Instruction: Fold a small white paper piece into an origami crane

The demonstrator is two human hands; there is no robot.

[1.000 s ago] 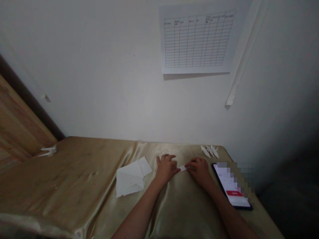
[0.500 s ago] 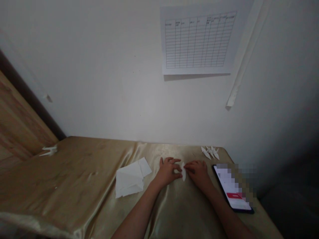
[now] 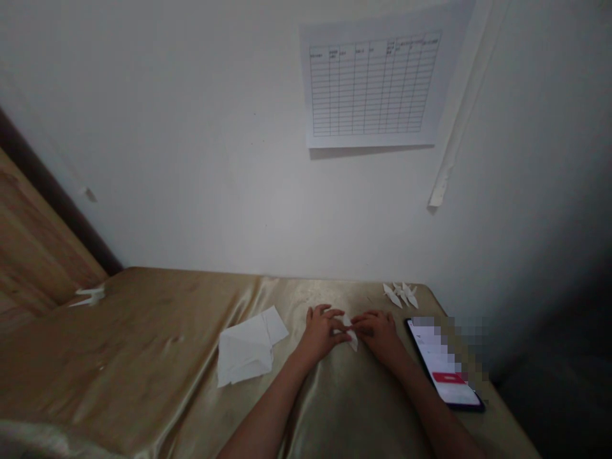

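Note:
Between my hands a small folded piece of white paper (image 3: pixel 354 343) lies on or just above the cloth, partly covered by fingers. My left hand (image 3: pixel 325 331) has its thumb and fingertips closed on the paper's left side. From the right, my right hand (image 3: pixel 377 330) pinches the paper near its middle. Left of my left hand, several white paper sheets (image 3: pixel 245 350) lie loosely stacked. Beyond my right hand, several folded paper cranes (image 3: pixel 400 295) rest close to the table's back edge.
A phone (image 3: pixel 444 370) with a lit screen lies right of my right forearm. Shiny gold cloth (image 3: pixel 143 331) with creases covers the table. White strips (image 3: pixel 90 295) sit at the far left corner. A printed table sheet (image 3: pixel 373 89) hangs on the wall behind.
The folded paper has tilted, its lower tip now pointing more to the right. My left fingers have closed in on it, and the whole view has shifted slightly.

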